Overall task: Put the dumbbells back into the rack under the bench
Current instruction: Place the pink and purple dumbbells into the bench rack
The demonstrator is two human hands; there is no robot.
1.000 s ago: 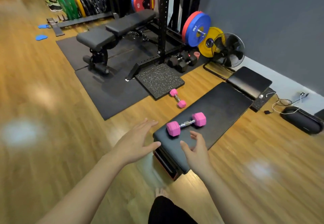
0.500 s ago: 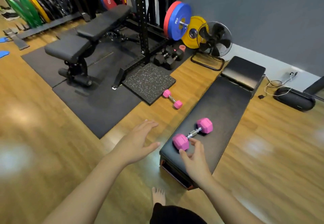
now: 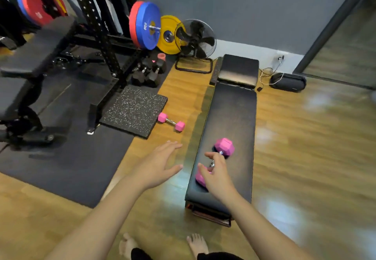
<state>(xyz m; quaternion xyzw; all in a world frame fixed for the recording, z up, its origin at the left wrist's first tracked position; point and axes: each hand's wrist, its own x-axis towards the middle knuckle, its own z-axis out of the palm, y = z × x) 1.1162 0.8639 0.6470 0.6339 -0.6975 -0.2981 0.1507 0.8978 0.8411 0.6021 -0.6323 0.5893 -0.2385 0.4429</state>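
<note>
A pink hex dumbbell [image 3: 224, 147] lies on the near end of the flat black bench [image 3: 230, 117]. My right hand [image 3: 216, 174] hovers over its metal handle with fingers spread, covering most of the near pink head; no grip is closed. My left hand [image 3: 157, 165] is open in the air over the wooden floor, left of the bench. A second pink dumbbell [image 3: 171, 121] rests on the floor beside the speckled mat. Only the front edge of the rack [image 3: 211, 215] shows below the bench's near end.
A speckled rubber mat [image 3: 134, 111] and large black mats lie to the left. Black dumbbells [image 3: 149, 72], a power rack with coloured plates [image 3: 145, 25], a fan [image 3: 195, 40] and a black speaker [image 3: 288, 81] stand near the wall. My bare feet [image 3: 198, 243] are in front of the bench.
The view has swung right and closer to the bench. My right hand has moved forward from the bench's end to above the dumbbell's handle. My left hand stays open.
</note>
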